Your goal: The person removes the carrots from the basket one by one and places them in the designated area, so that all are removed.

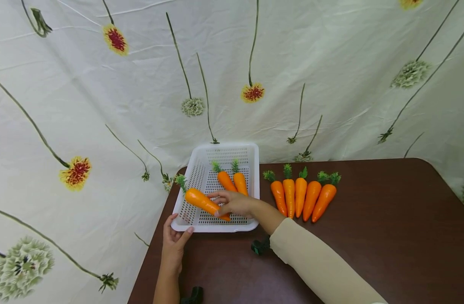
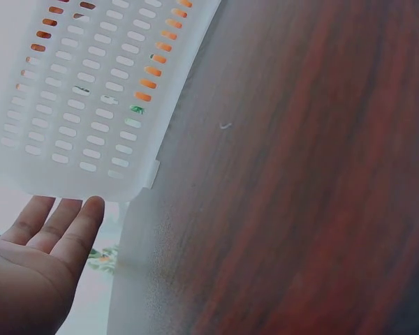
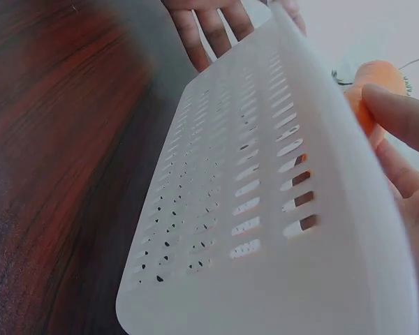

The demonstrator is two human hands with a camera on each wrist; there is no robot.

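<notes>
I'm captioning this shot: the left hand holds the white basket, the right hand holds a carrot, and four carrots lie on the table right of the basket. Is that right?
Only the count is off: the head view shows five carrots, not four, on the table right of the white basket. The left hand does hold the basket, and the right hand a carrot.

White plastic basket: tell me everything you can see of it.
The white, rectangular, plastic-looking basket has a smooth rim, rounded corners and rows of slots through its walls and base. It stands open side up at the left end of the dark brown, wood-look table. Two orange, green-topped carrots lie inside, towards the right. The person's left grip holds its near left corner.
</notes>
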